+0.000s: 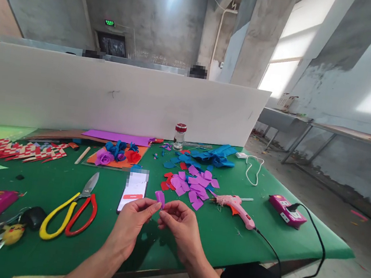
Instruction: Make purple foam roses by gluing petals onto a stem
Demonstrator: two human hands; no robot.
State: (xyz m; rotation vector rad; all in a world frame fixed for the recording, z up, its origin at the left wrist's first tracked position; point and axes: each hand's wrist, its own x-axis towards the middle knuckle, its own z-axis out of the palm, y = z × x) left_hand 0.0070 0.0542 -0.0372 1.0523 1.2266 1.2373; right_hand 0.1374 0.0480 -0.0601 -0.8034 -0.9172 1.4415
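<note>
Between my two hands, a small curled purple petal (160, 197) is held above the green table (225, 249). My left hand (136, 223) pinches its left side with thumb and forefinger. The fingertips of my right hand (179, 227) close on its lower right edge, almost touching the left ones. Just behind lie loose purple pieces (196, 184) and a few red ones (167, 182). A phone (135, 189) with a lit screen is behind my left hand. To the right rests a pink glue gun (240, 207).
Scissors (88, 208) with yellow and red handles lie left. Finished paper flowers (103, 157), blue paper (220, 156) and a lidded glass jar (179, 137) stand farther back, before a white panel (125, 99). A purple power strip (287, 211) with a black cord is right.
</note>
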